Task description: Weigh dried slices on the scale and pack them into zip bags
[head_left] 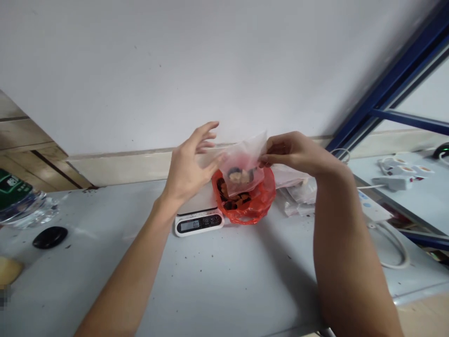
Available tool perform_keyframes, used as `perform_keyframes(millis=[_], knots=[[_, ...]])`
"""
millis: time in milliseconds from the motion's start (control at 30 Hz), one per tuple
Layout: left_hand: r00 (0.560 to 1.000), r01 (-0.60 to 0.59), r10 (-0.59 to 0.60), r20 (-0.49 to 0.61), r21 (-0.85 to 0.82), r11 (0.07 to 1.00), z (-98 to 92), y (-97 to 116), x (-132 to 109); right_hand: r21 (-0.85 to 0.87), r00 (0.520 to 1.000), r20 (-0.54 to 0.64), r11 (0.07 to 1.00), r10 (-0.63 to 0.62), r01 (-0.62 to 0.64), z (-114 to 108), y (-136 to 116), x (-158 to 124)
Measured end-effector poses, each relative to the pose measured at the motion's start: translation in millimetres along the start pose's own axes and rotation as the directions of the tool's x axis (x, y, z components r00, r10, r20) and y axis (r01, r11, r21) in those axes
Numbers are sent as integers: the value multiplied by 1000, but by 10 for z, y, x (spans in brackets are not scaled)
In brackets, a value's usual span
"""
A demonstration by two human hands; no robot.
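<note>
Pinched in the fingers of my right hand [291, 152] is the upper right edge of a translucent pouch [245, 161], with pale and dark pieces showing inside it. My left hand [192, 161] has its fingers spread beside the pouch's left edge; whether the thumb touches it I cannot tell. Below the pouch, a red plastic bag [268, 196] stands open with brown and dark dried pieces in it. A white kitchen scale [199, 222] reads 0.0 next to the bag, its platform partly behind my left hand and wrist.
Several flat clear bags [298, 194] lie right of the red bag. A large water bottle [23, 199] and a black oval object [50, 237] are at the left. On the right are a power strip [401, 173], cables and a blue metal frame [379, 89]. A wall [175, 70] rises behind.
</note>
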State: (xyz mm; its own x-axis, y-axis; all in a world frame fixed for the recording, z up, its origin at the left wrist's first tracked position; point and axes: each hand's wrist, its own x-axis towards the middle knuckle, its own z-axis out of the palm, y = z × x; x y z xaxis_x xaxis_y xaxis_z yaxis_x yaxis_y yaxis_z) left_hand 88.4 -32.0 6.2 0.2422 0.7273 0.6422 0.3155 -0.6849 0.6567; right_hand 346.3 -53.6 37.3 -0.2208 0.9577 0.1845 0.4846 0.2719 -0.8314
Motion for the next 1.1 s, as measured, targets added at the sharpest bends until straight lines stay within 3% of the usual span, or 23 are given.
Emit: perform_keyframes(millis=[133, 200, 400, 600, 733, 867, 967, 1100], knots=[[953, 179, -157, 259, -64, 982, 33, -121, 0, 30, 998, -33, 998, 61, -60, -24, 48, 4], [933, 238, -211, 293, -62, 969, 91, -149, -16, 39, 998, -21, 998, 58, -57, -3, 43, 16], [939, 308, -275, 206, -151, 939, 181, -127, -31, 43, 1000, 7, 999, 7, -7, 83, -8, 48], [951, 295, -278, 137, -126, 947, 81, -129, 2, -4, 993, -121, 1000, -10, 9, 55, -6, 40], [958, 271, -249, 145, -166, 948, 98, -99, -5, -18, 994, -98, 999, -48, 47, 61, -10, 46], [943, 328, -294, 155, -302, 895, 77, -92, 6, -52, 988, -142, 998, -51, 44, 79, 41, 75], [926, 377, -348, 145, -397, 837, 10, -103, 19, -25, 998, -52, 999, 23, -24, 110, 73, 103], [906, 424, -390, 166, -390, 818, -75, -107, 18, 25, 995, 64, 997, 75, -77, 171, 27, 126]])
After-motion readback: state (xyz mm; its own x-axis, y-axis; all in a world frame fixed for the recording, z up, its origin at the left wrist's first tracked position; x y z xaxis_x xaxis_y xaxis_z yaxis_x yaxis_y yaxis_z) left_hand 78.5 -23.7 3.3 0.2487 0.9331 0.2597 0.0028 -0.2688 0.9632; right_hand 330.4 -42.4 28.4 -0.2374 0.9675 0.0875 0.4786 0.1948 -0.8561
